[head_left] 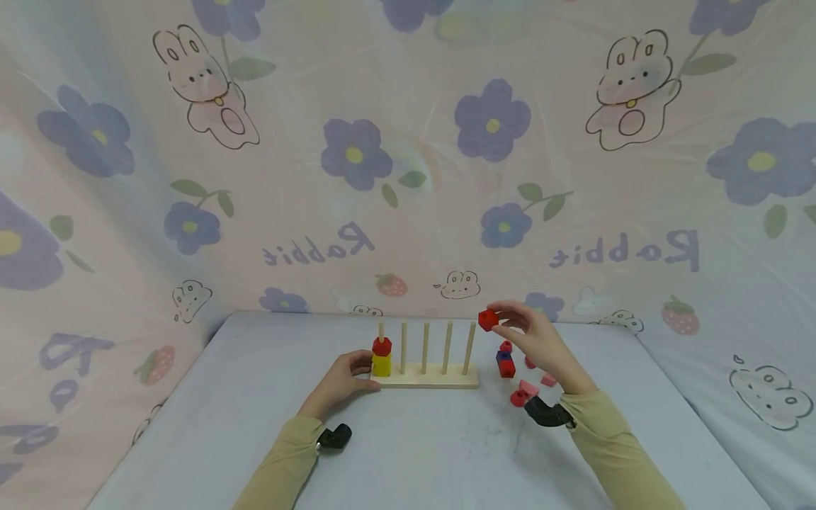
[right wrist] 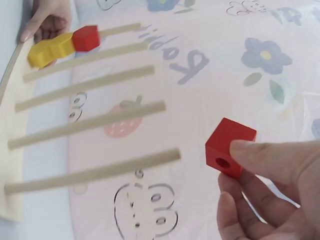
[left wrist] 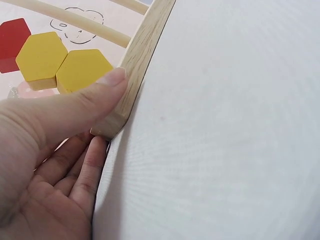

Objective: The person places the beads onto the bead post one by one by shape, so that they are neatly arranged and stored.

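Observation:
A wooden peg rack (head_left: 428, 381) stands on the table with a row of several upright pegs. My left hand (head_left: 339, 384) grips its left end, thumb (left wrist: 107, 86) on the base's front side and the other fingers around the end. On the leftmost peg sit two yellow blocks (left wrist: 42, 57), stacked, with a red hexagonal block (head_left: 382, 346) above them. My right hand (head_left: 534, 338) pinches a red block (right wrist: 230, 142) between thumb and fingers, near the top of the rightmost peg (right wrist: 100, 173) and to its right. A round hole shows in one face of this block.
Right of the rack, under my right forearm, lie loose pieces: a red block (head_left: 506, 369), a blue block (head_left: 503, 355), a pink piece (head_left: 528, 387) and a red round piece (head_left: 518, 399). A printed cloth (head_left: 421, 212) hangs behind the white table (head_left: 414, 446).

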`<state>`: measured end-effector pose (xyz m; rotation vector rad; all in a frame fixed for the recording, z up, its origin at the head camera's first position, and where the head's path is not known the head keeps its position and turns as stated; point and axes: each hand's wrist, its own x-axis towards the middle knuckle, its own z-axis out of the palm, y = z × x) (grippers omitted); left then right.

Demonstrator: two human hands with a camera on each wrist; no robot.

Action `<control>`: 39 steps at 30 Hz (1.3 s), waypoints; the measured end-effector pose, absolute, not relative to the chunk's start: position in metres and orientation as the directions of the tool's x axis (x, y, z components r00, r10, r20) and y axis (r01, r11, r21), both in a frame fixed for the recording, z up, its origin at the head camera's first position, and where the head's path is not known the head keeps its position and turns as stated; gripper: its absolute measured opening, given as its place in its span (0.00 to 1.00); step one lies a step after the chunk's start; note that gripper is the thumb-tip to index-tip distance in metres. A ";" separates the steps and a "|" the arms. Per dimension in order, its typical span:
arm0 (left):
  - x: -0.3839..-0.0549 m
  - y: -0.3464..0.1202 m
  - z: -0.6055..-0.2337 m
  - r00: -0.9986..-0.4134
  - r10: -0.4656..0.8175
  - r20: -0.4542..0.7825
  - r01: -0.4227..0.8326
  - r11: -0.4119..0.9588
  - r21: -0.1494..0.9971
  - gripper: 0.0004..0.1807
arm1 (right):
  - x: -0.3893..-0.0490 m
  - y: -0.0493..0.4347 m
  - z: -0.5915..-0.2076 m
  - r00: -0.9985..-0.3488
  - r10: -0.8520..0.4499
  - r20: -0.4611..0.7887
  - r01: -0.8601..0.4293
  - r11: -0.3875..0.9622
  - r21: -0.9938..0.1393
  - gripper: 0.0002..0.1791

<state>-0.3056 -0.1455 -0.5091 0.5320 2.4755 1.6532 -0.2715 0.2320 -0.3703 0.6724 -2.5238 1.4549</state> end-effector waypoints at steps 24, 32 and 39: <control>-0.308 -0.147 -0.510 -0.930 0.356 0.091 0.216 0.330 0.919 0.34 | -0.270 0.115 -0.347 -0.795 -0.310 0.522 -0.573 0.098 -0.814 0.20; -0.307 -0.145 -0.508 -0.934 0.346 0.089 0.214 0.343 0.915 0.33 | -0.267 0.096 -0.352 -0.810 -0.309 0.499 -0.552 0.115 -0.826 0.19; -0.305 -0.145 -0.507 -0.937 0.337 0.088 0.208 0.341 0.917 0.32 | -0.270 0.088 -0.360 -0.828 -0.318 0.463 -0.523 0.139 -0.841 0.18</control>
